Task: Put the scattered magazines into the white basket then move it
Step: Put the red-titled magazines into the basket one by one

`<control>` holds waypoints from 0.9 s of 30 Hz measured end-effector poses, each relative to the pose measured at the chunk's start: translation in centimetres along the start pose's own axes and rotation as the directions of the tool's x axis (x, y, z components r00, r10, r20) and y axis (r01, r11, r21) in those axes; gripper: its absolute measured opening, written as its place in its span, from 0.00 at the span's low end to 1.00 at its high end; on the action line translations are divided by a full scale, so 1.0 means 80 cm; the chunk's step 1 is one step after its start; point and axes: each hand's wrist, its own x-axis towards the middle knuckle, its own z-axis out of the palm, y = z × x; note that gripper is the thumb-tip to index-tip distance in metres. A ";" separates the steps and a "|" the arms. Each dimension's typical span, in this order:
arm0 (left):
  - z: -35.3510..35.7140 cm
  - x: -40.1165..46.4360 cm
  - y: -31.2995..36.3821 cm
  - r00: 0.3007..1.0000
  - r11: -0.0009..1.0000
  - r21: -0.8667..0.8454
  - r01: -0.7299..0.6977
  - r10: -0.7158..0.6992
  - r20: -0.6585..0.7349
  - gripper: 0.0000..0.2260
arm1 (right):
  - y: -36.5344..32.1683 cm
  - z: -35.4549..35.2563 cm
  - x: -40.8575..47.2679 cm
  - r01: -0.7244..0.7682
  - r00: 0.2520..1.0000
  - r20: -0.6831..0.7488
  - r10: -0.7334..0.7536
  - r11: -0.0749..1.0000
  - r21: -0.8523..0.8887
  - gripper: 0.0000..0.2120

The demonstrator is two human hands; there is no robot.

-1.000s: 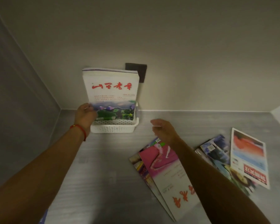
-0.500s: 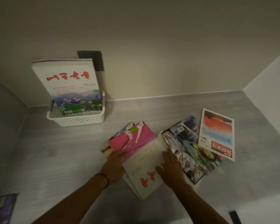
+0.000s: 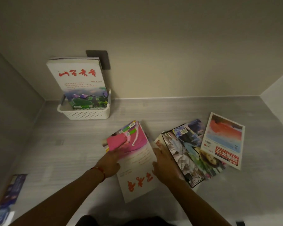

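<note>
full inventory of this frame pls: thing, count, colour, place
basket: 1, white, perforated, far left of the floor by the wall
magazines in basket: a stack standing upright, exact count unclear; front cover white with red lettering
pink-and-white magazine: 1, on top of a small pile at centre, between the hands
fanned magazines: several overlapping, multicolour, right of centre; count unclear
red-and-blue magazine: 1, white border, far right, flat
blue magazine: 1, lower left edge, partly cut off
wall plate: 1, dark, on the wall behind the basket
left hand: 1, red string at the wrist, on the centre pile's left edge
right hand: 1, at the pile's right edge
</note>
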 end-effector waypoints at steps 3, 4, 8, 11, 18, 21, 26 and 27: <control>-0.024 0.006 0.050 0.916 0.950 0.285 -0.130 0.225 -0.333 0.38 | -0.018 -0.042 0.014 0.176 0.976 0.112 -0.185 0.980 0.091 0.13; -0.034 0.009 0.063 0.867 0.878 0.451 -0.162 0.345 -0.360 0.38 | -0.026 -0.058 0.021 0.218 0.963 0.146 -0.227 0.973 0.073 0.14; -0.073 0.020 0.097 0.928 0.786 0.579 -0.214 0.348 -0.130 0.24 | -0.054 -0.120 0.055 0.355 0.929 0.144 -0.341 0.931 -0.088 0.11; -0.097 0.018 0.099 0.977 0.938 0.322 -0.127 0.174 -0.121 0.17 | -0.061 -0.150 0.073 0.323 0.945 -0.026 -0.327 0.940 -0.110 0.10; -0.145 -0.010 0.064 0.934 0.812 -0.582 -0.043 -0.175 -0.313 0.11 | -0.041 -0.131 0.075 -0.218 0.924 -0.150 0.351 0.808 0.548 0.29; -0.161 -0.024 0.044 0.949 0.596 -0.802 -0.039 -0.229 -0.216 0.11 | -0.061 -0.093 0.066 -0.458 0.888 0.310 0.341 0.579 0.674 0.37; -0.194 -0.039 -0.003 0.960 0.520 -0.852 -0.053 -0.208 -0.187 0.12 | -0.128 -0.052 0.091 -0.343 0.929 0.366 0.048 0.476 0.810 0.22; -0.203 -0.043 -0.015 0.960 0.516 -0.854 -0.071 -0.198 -0.199 0.12 | -0.140 -0.049 0.101 -0.329 0.935 0.350 0.058 0.507 0.797 0.19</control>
